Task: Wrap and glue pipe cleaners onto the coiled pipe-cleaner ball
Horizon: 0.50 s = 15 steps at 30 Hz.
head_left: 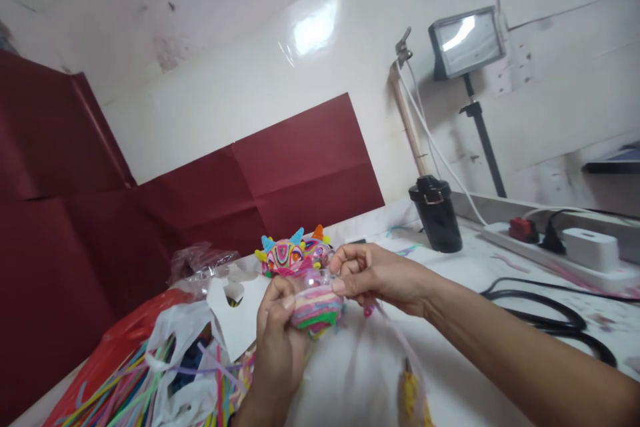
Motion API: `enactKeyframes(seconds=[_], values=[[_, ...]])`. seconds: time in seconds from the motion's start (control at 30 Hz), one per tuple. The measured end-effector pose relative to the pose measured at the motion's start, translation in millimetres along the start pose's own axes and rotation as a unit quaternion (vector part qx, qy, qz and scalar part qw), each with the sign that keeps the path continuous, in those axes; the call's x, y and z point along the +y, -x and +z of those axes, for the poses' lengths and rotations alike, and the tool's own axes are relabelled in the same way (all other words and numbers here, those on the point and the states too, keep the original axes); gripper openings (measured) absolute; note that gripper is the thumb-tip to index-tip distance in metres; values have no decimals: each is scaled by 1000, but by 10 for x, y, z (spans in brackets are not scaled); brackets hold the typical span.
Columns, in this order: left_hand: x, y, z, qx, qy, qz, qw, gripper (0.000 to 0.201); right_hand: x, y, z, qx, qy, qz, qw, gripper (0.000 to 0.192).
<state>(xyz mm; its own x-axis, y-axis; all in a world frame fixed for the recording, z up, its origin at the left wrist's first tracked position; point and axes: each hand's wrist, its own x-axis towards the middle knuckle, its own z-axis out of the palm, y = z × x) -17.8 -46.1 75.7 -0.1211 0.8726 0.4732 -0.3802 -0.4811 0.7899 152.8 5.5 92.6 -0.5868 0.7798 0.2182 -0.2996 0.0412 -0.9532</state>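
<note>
A round piece wrapped in pink, white, blue and green pipe cleaners (320, 307) has a clear, shiny dome at its top. My left hand (281, 333) is closed round its left side, thumb towards me. At the upper right rim my right hand (383, 277) pinches with thumb and fingers. A pale pink pipe cleaner (400, 337) trails down from beneath the right hand, its pinched end hidden by the fingers. Just behind the piece stand colourful pipe-cleaner animal heads (284, 255) with blue and orange horns.
Loose pipe cleaners (120, 383) and a white plastic bag (173, 340) lie at left on red plastic. A yellow-handled tool (414, 393) is at the front. On the right are a black canister (439, 220), a power strip (540, 257), black cable (545, 310) and a lamp (466, 43).
</note>
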Motion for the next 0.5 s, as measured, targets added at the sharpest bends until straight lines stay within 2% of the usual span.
enactKeyframes(seconds=[0.3, 0.5], values=[[-40, -186, 277, 8, 69, 0, 998, 30, -189, 75, -153, 3, -22, -65, 998, 38], [-78, -232, 321, 30, 86, -5, 996, 31, -228, 93, -173, 14, -17, -67, 998, 37]])
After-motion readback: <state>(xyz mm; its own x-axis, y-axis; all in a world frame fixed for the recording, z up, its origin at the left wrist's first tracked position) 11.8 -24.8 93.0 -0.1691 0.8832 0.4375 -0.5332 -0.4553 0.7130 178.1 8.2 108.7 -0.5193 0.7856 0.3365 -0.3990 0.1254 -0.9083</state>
